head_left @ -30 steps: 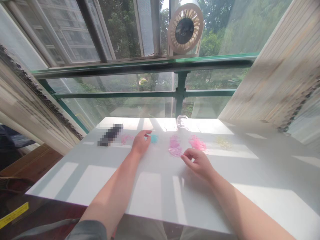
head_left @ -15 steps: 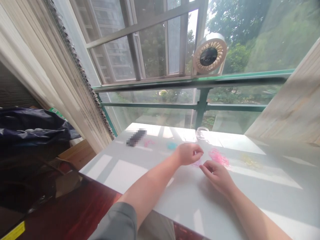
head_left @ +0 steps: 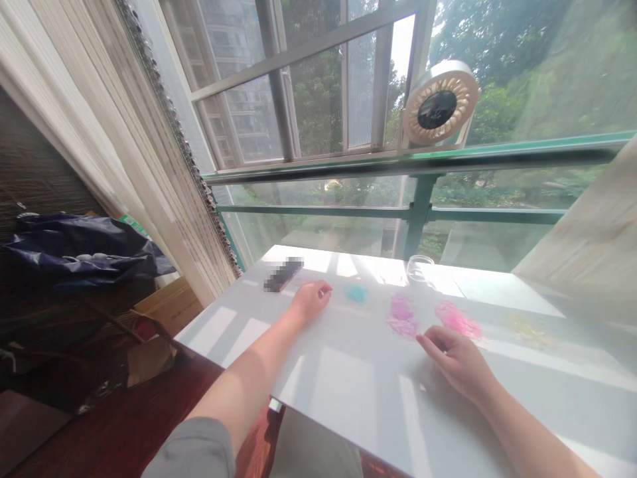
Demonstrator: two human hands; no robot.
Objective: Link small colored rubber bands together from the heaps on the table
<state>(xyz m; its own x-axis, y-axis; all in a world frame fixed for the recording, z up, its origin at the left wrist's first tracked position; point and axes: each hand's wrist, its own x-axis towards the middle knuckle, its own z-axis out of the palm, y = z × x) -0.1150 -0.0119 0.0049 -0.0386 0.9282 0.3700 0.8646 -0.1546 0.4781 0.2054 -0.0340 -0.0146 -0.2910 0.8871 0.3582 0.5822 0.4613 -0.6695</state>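
Note:
My left hand (head_left: 309, 300) is over the left part of the white table (head_left: 328, 378), fingers curled with the tips together. Whatever it may hold is too small to make out. It covers the spot of a small pink pile. To its right is a teal pile (head_left: 355, 293) of tiny pieces. My right hand (head_left: 455, 358) rests low, thumb and forefinger pinched, beside a purple pile (head_left: 403, 315) of thin loops that look like small rubber bands. Just beyond its knuckles lies a bright pink pile (head_left: 458, 320). Anything in this pinch is hidden too.
A yellowish pile (head_left: 530, 330) lies to the far right. At the table's back edge stands a clear round container (head_left: 421, 268). A dark blurred-out object (head_left: 283, 275) lies back left. A fan (head_left: 438, 106) stands at the window rail (head_left: 368, 166); a curtain (head_left: 119, 133) hangs left.
My left hand has moved left, from the purple pile to near the dark object, uncovering the purple loops. My right hand stays pinched beside them. The view has shifted slightly left.

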